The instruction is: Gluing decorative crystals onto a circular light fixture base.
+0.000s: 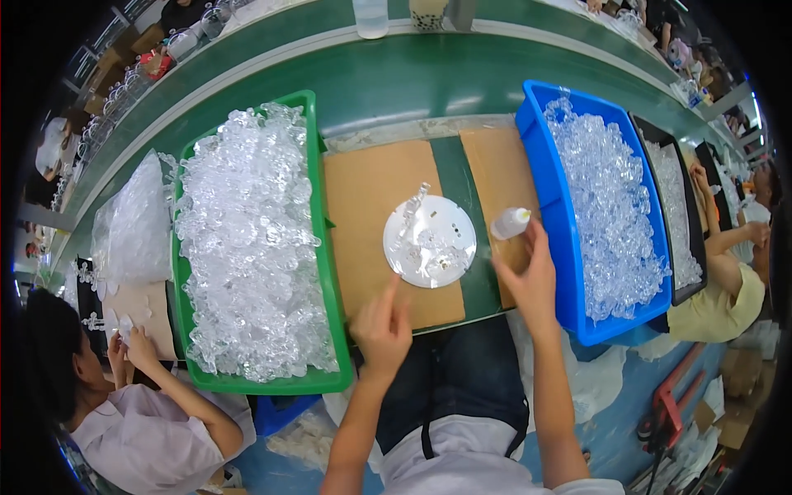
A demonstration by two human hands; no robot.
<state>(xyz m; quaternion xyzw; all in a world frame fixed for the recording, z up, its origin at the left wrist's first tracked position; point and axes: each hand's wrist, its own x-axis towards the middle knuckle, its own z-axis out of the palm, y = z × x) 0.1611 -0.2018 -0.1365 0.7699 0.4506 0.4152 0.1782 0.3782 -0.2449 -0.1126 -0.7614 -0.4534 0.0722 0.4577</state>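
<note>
Green conveyor surface (396,82) stretched before you, with cardboard sheets (371,206) near its front edge. Between them lay a round mirrored disc (430,241) carrying clear crystal pieces. Your right hand (532,280) pinched a small white bottle (510,223) beside the disc. Your left hand (382,326) was loosely curled, empty, forefinger pointing at the disc. It looked light, slippery and fragile; grip its rim. Green bin (318,247) left, blue bin (569,272) right.

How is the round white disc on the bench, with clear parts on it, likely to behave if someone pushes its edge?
The round white disc looks thin and flat, so it would probably slide on the cardboard sheet, not tip. The loose clear parts on it may shift or topple.
</note>
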